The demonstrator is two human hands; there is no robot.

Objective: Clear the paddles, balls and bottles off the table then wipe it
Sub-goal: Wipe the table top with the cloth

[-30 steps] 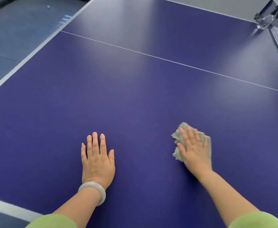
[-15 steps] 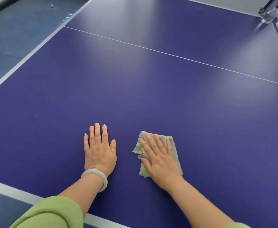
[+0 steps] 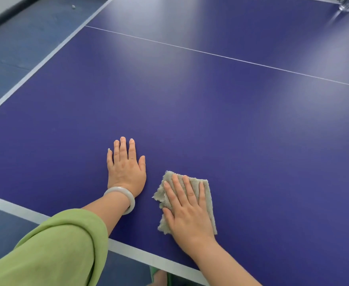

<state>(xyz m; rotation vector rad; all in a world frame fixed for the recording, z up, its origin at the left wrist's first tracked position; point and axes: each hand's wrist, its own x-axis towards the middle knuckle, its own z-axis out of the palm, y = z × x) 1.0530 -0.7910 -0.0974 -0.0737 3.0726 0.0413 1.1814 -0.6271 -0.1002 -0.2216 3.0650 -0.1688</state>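
Bottle (image 3: 347, 5) on far-right table (image 3: 190, 104) edge

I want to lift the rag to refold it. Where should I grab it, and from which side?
Probably pinch the ragged left edge of the rag, coming from above on its left. The rag lies flat on the table under the right hand, and that bunched edge sticks out past the hand, which leaves room to get under it.

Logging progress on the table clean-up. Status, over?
Left hand flat on table, holding nothing. Right hand presses cloth flat by the near edge. Clear object, maybe a bottle, at far right corner.
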